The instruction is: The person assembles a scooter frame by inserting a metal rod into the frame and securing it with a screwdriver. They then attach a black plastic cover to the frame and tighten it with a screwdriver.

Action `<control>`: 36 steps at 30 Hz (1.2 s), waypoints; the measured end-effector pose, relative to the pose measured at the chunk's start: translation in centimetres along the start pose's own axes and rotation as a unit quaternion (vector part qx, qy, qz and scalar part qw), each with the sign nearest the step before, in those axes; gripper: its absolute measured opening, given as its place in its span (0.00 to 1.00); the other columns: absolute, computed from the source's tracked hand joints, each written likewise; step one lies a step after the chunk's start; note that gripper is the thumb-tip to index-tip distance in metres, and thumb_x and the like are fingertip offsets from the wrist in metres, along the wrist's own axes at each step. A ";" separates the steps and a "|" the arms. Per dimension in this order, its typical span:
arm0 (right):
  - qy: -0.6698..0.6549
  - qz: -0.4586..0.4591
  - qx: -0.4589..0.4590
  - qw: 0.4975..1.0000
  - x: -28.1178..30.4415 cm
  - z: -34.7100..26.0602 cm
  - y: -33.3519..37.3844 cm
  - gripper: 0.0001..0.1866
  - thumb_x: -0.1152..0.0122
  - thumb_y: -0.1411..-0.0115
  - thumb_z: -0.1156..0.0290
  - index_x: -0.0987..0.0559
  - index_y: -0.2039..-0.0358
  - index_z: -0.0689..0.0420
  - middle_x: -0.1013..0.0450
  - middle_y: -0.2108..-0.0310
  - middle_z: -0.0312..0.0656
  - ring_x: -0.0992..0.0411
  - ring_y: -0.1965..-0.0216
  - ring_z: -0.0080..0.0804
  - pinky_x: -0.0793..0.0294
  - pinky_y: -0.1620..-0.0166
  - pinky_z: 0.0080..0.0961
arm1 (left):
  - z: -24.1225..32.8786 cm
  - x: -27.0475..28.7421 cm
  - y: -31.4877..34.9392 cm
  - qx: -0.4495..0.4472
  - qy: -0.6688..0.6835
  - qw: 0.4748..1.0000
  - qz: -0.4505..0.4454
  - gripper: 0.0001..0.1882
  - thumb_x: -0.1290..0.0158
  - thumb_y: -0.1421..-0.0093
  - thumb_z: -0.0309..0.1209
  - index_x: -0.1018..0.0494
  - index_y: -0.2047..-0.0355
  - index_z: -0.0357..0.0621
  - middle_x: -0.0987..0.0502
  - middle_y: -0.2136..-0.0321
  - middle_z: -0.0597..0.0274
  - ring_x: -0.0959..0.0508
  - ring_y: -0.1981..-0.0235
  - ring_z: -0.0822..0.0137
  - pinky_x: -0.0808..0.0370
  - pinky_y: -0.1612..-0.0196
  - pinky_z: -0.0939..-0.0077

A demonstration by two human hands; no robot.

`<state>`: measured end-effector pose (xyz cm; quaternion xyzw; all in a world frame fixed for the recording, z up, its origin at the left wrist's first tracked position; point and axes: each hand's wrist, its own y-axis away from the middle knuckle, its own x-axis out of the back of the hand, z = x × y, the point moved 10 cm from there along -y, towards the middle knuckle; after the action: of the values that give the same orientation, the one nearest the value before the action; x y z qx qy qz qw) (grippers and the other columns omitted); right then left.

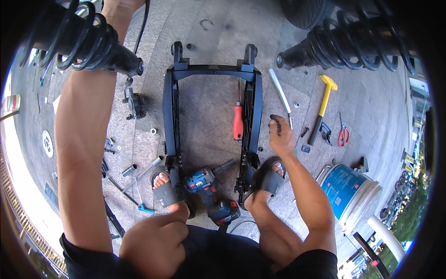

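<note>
My left arm reaches up past a black coil-spring shock absorber (86, 44). Only the heel of my left hand (124, 3) shows at the top edge; its fingers are out of sight. My right hand (281, 136) is closed, its fingers pinching a small black part (275, 119) too small to name. It hovers just right of a black U-shaped swingarm (172, 104), which lies on the paving between my feet. Inside its right leg rests a red-handled screwdriver (238, 123). A blue cordless impact wrench (200, 181) lies between my sandals.
A second shock absorber (353, 42) hangs at the upper right beside a tyre (306, 9). Right of my hand lie a silver tube (280, 90), a yellow hammer (324, 100) and red-handled scissors (344, 136). A blue-and-white bucket (348, 190) stands nearby. A brake caliper (136, 103) and sockets (129, 170) lie left.
</note>
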<state>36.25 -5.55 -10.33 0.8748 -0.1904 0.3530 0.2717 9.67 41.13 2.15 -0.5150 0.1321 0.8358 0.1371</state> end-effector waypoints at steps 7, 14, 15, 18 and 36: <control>-0.101 -0.134 -0.062 0.984 -6.0 0.7 0.9 0.32 0.34 0.45 0.55 0.30 0.46 0.63 0.24 0.58 0.53 0.24 0.57 0.43 0.26 0.53 0.35 | -0.2 0.6 0.4 -0.013 0.001 0.998 0.065 0.16 0.43 0.42 0.40 0.28 0.60 0.42 0.27 0.62 0.49 0.23 0.60 0.49 0.20 0.57 0.46; -0.059 -0.087 -0.099 0.990 -7.4 1.0 1.3 0.30 0.31 0.52 0.63 0.28 0.49 0.62 0.25 0.58 0.55 0.25 0.54 0.51 0.27 0.51 0.41 | -0.4 0.3 1.1 -0.014 -0.003 0.995 0.101 0.21 0.40 0.44 0.42 0.30 0.56 0.42 0.28 0.62 0.51 0.24 0.61 0.51 0.18 0.58 0.49; -0.074 -0.079 -0.102 0.989 -7.4 1.0 1.4 0.30 0.32 0.52 0.63 0.28 0.49 0.62 0.25 0.58 0.55 0.25 0.55 0.51 0.27 0.51 0.40 | -0.5 0.1 1.0 -0.009 -0.001 0.996 0.090 0.21 0.40 0.44 0.42 0.30 0.56 0.42 0.28 0.62 0.51 0.24 0.61 0.52 0.18 0.58 0.49; -0.091 -0.069 -0.115 0.987 -7.5 1.1 1.8 0.29 0.32 0.52 0.66 0.29 0.49 0.62 0.24 0.58 0.54 0.24 0.56 0.49 0.27 0.52 0.39 | -0.3 -0.2 0.8 -0.018 -0.017 0.998 0.061 0.20 0.41 0.44 0.42 0.28 0.58 0.41 0.27 0.62 0.51 0.24 0.62 0.53 0.19 0.58 0.49; -0.025 -0.052 -0.100 0.993 -7.1 0.8 1.7 0.26 0.37 0.49 0.64 0.29 0.50 0.62 0.26 0.58 0.58 0.26 0.55 0.56 0.28 0.51 0.43 | -0.9 0.4 0.3 0.007 0.022 0.999 0.049 0.19 0.39 0.45 0.38 0.27 0.62 0.34 0.27 0.63 0.47 0.23 0.62 0.52 0.18 0.60 0.49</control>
<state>30.92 -6.37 -15.36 0.8605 -0.1863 0.2953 0.3710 10.14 40.59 1.44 -0.5256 0.1664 0.8287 0.0968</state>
